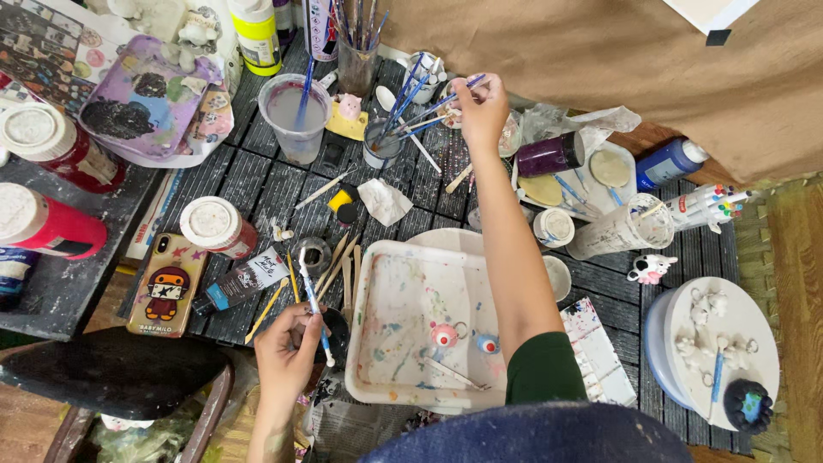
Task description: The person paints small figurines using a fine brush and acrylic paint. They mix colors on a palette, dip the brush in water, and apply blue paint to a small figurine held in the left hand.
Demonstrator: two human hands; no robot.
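My left hand (pixel 290 350) holds a thin blue-and-white paintbrush (pixel 314 302) upright near the front of the dark slatted table, beside a white paint-stained tray (pixel 403 300). My right hand (pixel 480 105) reaches far across the table and grips a blue-handled brush (pixel 446 99) among several brushes standing in a small cup (pixel 382 142). On the tray lie a pink figurine (pixel 443 335) and a blue figurine (pixel 487 345).
A cup of cloudy purple water (pixel 296 116), red paint bottles (pixel 60 147), a phone in a cartoon case (pixel 166 283), a paint tube (pixel 244 281), a purple palette (pixel 146 94), a marker cup (pixel 630 225) and a round plate of white figurines (pixel 729 343) crowd the table.
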